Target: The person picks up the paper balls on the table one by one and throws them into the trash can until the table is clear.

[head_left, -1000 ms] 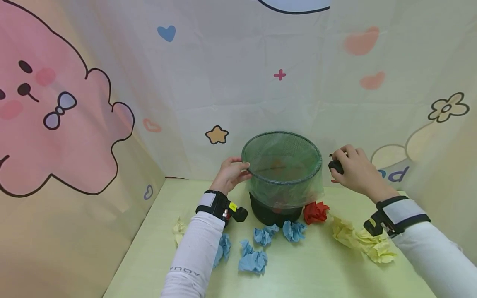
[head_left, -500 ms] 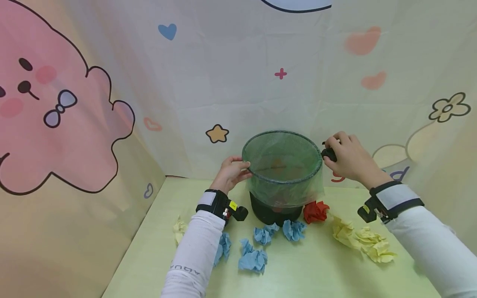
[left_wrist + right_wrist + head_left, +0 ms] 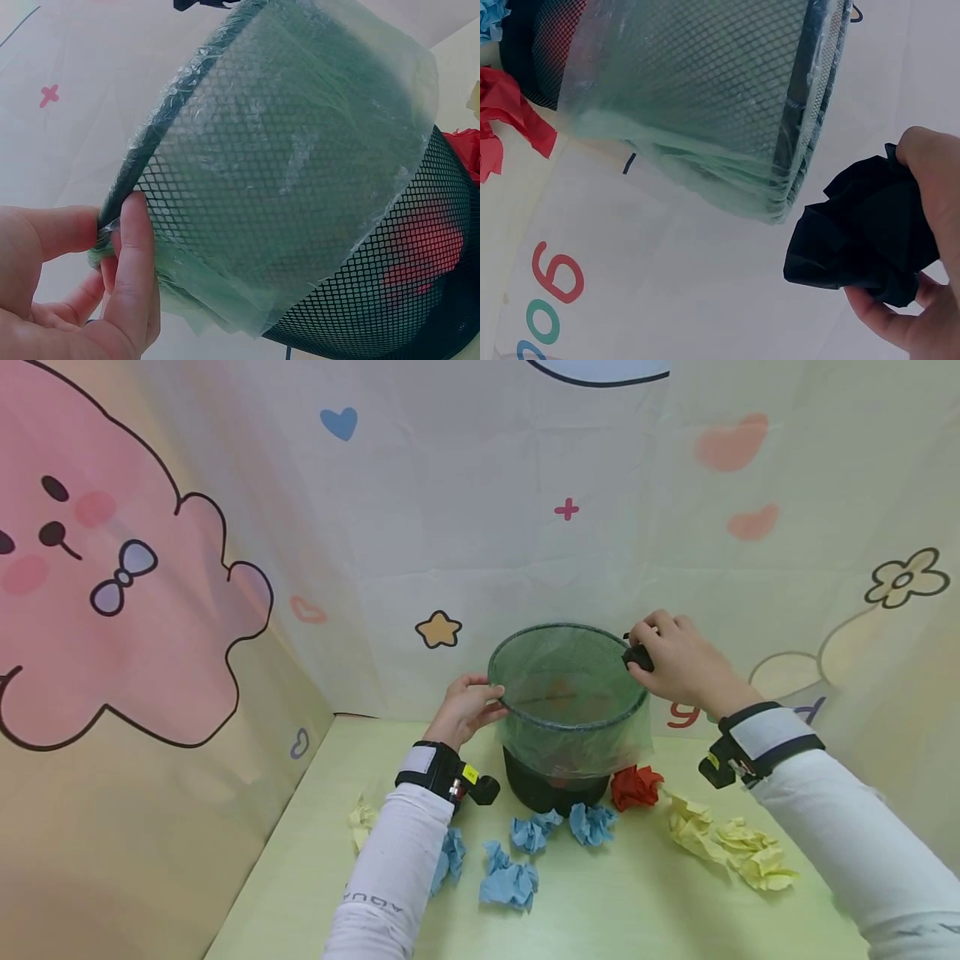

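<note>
A black mesh wastebasket (image 3: pixel 551 793) stands upright on the table, lined with a thin green plastic bag (image 3: pixel 577 750) folded over its rim. My left hand (image 3: pixel 467 706) pinches the bag-covered rim on the left side, thumb outside in the left wrist view, where the black mesh (image 3: pixel 367 289) also shows. Crumpled black paper (image 3: pixel 870 229) is gripped by my right hand (image 3: pixel 686 664), which is up at the right side of the rim. Through the mesh, something red (image 3: pixel 424 251) shows low in the basket.
Crumpled blue paper balls (image 3: pixel 510 883) lie in front of the basket, several in all. A red one (image 3: pixel 636 787) sits by its right side. Yellow crumpled paper (image 3: pixel 753 856) lies to the right, and another yellow piece (image 3: pixel 362 821) at left behind the left forearm. A printed curtain (image 3: pixel 480 485) hangs behind.
My right hand has moved left and up with the black paper, from beside the basket to its right rim. My left hand has stayed on the rim.
</note>
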`<action>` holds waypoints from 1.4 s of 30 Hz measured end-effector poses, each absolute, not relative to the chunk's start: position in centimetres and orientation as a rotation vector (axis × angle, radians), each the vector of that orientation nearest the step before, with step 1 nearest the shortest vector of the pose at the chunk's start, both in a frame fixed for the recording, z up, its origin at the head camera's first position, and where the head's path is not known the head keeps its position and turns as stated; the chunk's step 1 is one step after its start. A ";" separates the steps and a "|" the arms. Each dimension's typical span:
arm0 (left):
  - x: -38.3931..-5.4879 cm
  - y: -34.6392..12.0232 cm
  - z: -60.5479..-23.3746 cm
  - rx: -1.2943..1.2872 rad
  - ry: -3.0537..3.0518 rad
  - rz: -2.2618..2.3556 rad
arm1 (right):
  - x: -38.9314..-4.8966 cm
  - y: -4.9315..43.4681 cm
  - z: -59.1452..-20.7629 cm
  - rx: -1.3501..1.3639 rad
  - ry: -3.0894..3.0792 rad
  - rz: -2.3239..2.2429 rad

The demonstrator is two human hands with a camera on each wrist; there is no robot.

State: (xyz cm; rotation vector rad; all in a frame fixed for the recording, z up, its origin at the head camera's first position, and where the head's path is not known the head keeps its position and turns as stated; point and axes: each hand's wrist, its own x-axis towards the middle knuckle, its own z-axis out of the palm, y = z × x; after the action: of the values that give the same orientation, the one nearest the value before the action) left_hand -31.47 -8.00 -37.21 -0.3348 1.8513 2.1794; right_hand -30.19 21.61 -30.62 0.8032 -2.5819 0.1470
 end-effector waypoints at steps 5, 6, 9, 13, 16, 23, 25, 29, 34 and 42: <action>-31.5 -8.0 -37.3 -0.314 1.833 2.191 | -30.5 20.7 -30.3 0.824 -2.578 0.141; -31.5 -8.0 -37.3 -0.311 1.834 2.192 | -30.5 20.6 -30.2 0.828 -2.579 0.140; -31.5 -8.0 -37.4 -0.312 1.837 2.195 | -30.6 20.0 -29.9 0.840 -2.590 0.142; -31.5 -8.0 -37.4 -0.314 1.837 2.200 | -30.9 19.3 -29.7 0.859 -2.595 0.145; -31.5 -8.0 -37.3 -0.315 1.833 2.203 | -31.1 18.8 -29.8 0.871 -2.597 0.144; -31.5 -8.0 -37.4 -0.302 1.829 2.209 | -31.4 17.8 -30.0 0.919 -2.574 0.135; -31.5 -8.0 -37.4 -0.309 1.842 2.199 | -31.5 17.6 -30.1 0.932 -2.564 0.136; -31.6 -8.0 -37.4 -0.327 1.858 2.184 | -31.6 17.3 -30.2 0.955 -2.546 0.146; -31.6 -8.1 -37.5 -0.319 1.861 2.189 | -31.7 17.1 -30.3 0.967 -2.547 0.163; -31.7 -8.0 -37.5 -0.321 1.864 2.192 | -31.8 17.3 -30.6 0.947 -2.576 0.156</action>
State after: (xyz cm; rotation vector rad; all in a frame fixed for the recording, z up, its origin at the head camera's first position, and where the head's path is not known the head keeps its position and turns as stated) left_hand -31.67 -8.03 -37.53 -0.3205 1.8640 2.1922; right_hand -31.81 17.28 -30.57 0.9467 -2.5756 0.1558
